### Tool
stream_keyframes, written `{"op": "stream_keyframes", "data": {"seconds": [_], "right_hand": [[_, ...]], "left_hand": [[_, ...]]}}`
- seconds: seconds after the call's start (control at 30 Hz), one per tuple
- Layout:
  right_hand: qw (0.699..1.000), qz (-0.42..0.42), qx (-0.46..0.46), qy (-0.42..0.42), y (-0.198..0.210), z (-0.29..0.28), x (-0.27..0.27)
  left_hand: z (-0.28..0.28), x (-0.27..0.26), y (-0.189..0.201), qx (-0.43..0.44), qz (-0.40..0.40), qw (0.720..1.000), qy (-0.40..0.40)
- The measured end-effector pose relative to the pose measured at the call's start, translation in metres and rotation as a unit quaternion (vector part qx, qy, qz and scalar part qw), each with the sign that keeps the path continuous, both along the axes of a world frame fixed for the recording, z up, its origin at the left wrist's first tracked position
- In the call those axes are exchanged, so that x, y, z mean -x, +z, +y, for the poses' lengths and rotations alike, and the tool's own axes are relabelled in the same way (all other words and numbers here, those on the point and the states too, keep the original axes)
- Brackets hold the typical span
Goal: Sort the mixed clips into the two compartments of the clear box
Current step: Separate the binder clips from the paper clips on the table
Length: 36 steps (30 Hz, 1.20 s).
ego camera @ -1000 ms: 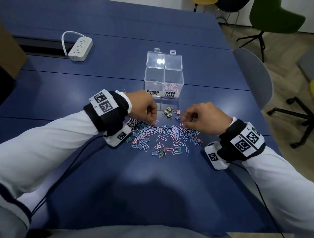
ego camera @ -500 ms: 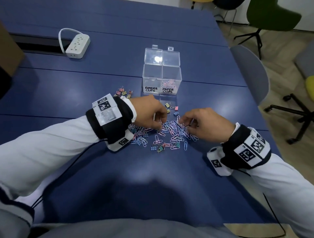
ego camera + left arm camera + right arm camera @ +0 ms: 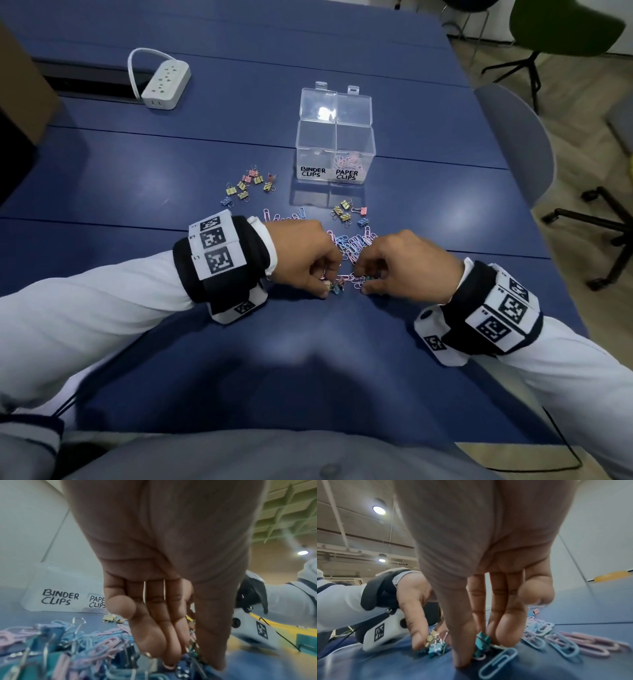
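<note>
Left hand: your left hand (image 3: 301, 257) is down on the blue table (image 3: 171, 178) at the near edge of the clip pile, thumb and fingertips pinching a small cluster of binder clips (image 3: 433, 645) (yellow and teal ones show in the right wrist view).
Right hand: your right hand (image 3: 407, 263) faces the left across a narrow gap; its thumb and first fingers close on a teal binder clip (image 3: 482, 641) that is touching the table.
Clip pile: pink and blue paper clips (image 3: 356, 243) lie heaped between and just beyond your two hands; a loose blue paper clip (image 3: 498, 661) lies just beside your right thumb.
Sorted-out groups: one scatter of binder clips (image 3: 248, 186) sits left of the box, well apart from the pile; a smaller group (image 3: 347, 214) lies between the pile and the box front.
Clear box: the clear box (image 3: 335, 137) stands beyond the pile with both lids tipped back (hand-lettered labels read BINDER CLIPS on the left, PAPER CLIPS on the right).
Right compartment: pink paper clips (image 3: 349, 161) lie inside it.
Left compartment: whether it holds anything cannot be told.
Far left of table: a white power strip (image 3: 166, 84) with its cord.
Right of table: a grey chair (image 3: 513, 144) is drawn up to the edge.
</note>
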State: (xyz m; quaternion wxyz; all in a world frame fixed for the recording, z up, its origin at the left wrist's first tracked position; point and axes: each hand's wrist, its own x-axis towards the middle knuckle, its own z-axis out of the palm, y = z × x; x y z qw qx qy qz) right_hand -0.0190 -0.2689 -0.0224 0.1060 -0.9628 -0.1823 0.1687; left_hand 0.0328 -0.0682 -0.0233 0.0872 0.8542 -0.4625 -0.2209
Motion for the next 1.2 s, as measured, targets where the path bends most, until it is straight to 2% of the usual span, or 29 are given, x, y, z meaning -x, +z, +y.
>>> {"op": "stream_keyframes", "data": {"seconds": [0.23,0.37,0.47,0.67,0.83,1.07,1.2], "right_hand": [[0.998,0.001,-0.066,-0.014,0.009,-0.007,-0.006],[0.985,-0.016,-0.158,-0.064,0.024,-0.017,-0.025],[0.974,-0.069,-0.189,-0.108,0.024,-0.021,-0.053],[0.988,-0.068,-0.106,-0.088,0.002,-0.014,-0.080],[0.991,-0.073,-0.071,-0.091,-0.001,-0.023,-0.075],[0.996,-0.028,-0.032,-0.081,0.002,-0.021,-0.082],[0.997,-0.025,-0.013,-0.077,0.005,-0.008,-0.093]], "left_hand": [[0.005,-0.024,0.019,0.056,0.046,0.996,0.043],[0.001,-0.055,0.025,0.083,0.008,0.994,0.076],[-0.008,-0.076,0.020,0.086,-0.024,0.991,0.099],[-0.016,-0.087,0.007,0.059,-0.031,0.992,0.108],[0.002,-0.070,0.019,0.081,-0.063,0.988,0.114],[0.012,-0.007,0.024,-0.003,0.027,0.999,0.037],[0.010,0.003,0.013,-0.022,0.016,0.999,0.035]]}}
